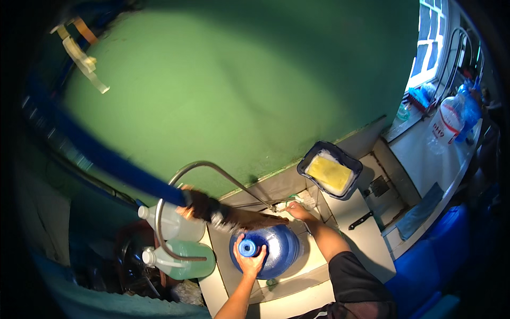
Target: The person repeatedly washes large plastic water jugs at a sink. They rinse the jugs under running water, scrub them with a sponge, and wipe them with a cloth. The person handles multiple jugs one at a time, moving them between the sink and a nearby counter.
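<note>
A large translucent blue water jug (279, 253) stands upright in a tiled sink. My left hand (251, 259) is wrapped around its neck, thumb and fingers on either side of the blue neck and cap (247, 248). My right hand (297, 210) reaches to the base of a metal gooseneck tap (207, 163) behind the jug. Its fingertips are closed at a small tap handle (281, 209), partly hidden by the fingers. The tap's spout curves over to the left, away from the jug's mouth.
A long blurred blue and dark object (131, 175) crosses above the jug; what it is cannot be told. At left stand a green-liquid jug (191, 259) and a pale jug (187, 223). A dark basin (356, 163) holds a yellow sponge (330, 173). Nearby lies a black-handled knife (360, 220).
</note>
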Action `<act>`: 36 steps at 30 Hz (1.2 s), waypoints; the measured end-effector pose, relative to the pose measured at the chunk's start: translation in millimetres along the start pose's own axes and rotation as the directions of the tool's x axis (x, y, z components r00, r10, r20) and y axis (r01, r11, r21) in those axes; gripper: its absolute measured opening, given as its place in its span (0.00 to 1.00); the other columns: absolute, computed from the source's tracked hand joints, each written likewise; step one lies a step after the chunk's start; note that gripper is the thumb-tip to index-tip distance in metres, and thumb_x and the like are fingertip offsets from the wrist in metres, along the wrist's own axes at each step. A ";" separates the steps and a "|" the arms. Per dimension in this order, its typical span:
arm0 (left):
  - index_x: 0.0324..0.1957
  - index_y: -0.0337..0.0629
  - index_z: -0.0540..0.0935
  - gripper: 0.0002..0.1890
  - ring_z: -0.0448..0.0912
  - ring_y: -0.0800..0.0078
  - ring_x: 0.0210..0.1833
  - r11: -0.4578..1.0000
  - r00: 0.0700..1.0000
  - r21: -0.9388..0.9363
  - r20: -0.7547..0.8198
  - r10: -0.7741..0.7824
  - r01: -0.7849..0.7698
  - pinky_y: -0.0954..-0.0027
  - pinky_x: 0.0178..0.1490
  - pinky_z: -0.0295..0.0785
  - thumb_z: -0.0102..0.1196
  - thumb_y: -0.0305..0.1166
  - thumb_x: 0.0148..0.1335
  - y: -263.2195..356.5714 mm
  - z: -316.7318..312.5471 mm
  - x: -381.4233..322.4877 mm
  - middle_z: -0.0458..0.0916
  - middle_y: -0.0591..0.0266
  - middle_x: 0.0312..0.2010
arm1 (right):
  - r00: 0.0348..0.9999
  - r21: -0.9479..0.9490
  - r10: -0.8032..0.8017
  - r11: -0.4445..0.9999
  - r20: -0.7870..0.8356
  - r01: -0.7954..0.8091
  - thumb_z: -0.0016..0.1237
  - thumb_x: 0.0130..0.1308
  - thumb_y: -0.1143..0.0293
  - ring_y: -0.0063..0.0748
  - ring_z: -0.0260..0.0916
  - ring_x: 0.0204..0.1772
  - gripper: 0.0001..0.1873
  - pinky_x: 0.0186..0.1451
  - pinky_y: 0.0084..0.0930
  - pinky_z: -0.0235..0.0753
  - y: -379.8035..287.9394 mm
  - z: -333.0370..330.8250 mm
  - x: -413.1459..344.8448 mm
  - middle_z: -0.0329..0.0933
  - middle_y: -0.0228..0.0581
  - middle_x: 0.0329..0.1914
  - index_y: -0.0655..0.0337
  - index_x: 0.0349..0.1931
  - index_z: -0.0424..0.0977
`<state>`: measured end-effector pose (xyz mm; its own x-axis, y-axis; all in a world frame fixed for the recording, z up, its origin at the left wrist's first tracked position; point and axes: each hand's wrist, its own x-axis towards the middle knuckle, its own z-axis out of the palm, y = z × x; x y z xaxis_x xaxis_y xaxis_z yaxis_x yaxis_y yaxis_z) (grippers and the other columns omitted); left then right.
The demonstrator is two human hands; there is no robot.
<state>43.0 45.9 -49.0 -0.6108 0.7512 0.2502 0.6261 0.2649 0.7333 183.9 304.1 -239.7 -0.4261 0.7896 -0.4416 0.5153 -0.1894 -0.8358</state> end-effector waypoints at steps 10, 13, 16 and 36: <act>0.61 0.34 0.72 0.40 0.74 0.61 0.59 0.991 0.997 -0.120 0.054 -0.059 0.065 0.61 0.65 0.66 0.75 0.34 0.45 -27.6 -4.5 -3.4 0.74 0.51 0.59 | 0.991 -0.479 -0.051 0.871 0.127 0.106 0.47 0.67 0.48 0.48 0.59 0.73 0.32 0.78 0.50 0.50 -25.3 41.3 67.7 0.67 0.46 0.70 0.60 0.65 0.67; 0.61 0.34 0.72 0.39 0.74 0.62 0.56 0.991 0.999 -0.135 0.042 0.002 0.003 0.62 0.64 0.67 0.74 0.32 0.46 -16.8 -1.7 0.7 0.71 0.52 0.61 | 0.991 -0.563 -0.100 0.816 0.087 0.132 0.40 0.71 0.45 0.48 0.55 0.75 0.31 0.79 0.57 0.39 -21.3 51.4 77.8 0.65 0.45 0.71 0.52 0.68 0.65; 0.60 0.35 0.73 0.37 0.74 0.63 0.54 0.993 0.998 -0.109 0.028 0.051 -0.048 0.63 0.62 0.68 0.74 0.31 0.46 -5.5 -1.4 4.3 0.70 0.53 0.61 | 0.988 -0.607 -0.063 0.783 0.141 0.137 0.36 0.72 0.43 0.49 0.54 0.75 0.29 0.79 0.57 0.37 -15.9 53.7 87.4 0.65 0.45 0.70 0.46 0.68 0.67; 0.53 0.39 0.76 0.35 0.72 0.59 0.55 1.000 0.999 0.031 0.045 -0.006 0.004 0.60 0.57 0.69 0.75 0.43 0.44 -14.8 -1.4 4.0 0.68 0.48 0.64 | 0.944 -0.364 -0.298 0.903 -0.141 0.231 0.51 0.65 0.58 0.44 0.69 0.63 0.18 0.66 0.44 0.64 28.0 79.5 60.8 0.78 0.43 0.52 0.60 0.49 0.76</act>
<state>30.6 44.2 -58.0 -0.5920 0.7762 0.2171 0.6382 0.2869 0.7144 113.2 300.4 -315.9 -0.4513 0.8840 -0.1222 0.6372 0.2234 -0.7376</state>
